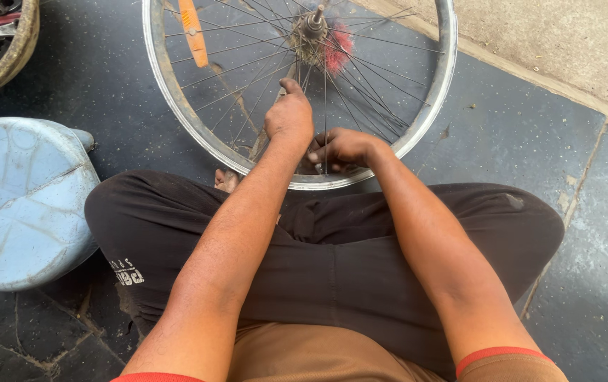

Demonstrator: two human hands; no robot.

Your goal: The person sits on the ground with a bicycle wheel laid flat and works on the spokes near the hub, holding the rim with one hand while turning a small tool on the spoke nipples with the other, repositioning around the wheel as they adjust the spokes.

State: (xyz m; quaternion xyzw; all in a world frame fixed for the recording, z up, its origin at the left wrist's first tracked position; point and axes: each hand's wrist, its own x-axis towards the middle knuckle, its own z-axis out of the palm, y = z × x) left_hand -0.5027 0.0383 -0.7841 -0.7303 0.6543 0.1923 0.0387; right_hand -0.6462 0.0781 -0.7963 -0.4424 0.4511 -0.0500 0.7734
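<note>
The person sat cross-legged in dark trousers [332, 262] on the dark stone floor [516, 134]. A pale blue plastic tub [21, 201], upturned, stood beside the left knee. A bare bicycle wheel [176, 99] lay just beyond the knees. The left hand [288, 113] was closed around spokes [247, 67] inside the rim. The right hand [343, 147] lay touching it, fingers pinched at a spoke by the near rim. An orange reflector [192, 28] and a red brush at the hub [314, 28] lay farther out.
</note>
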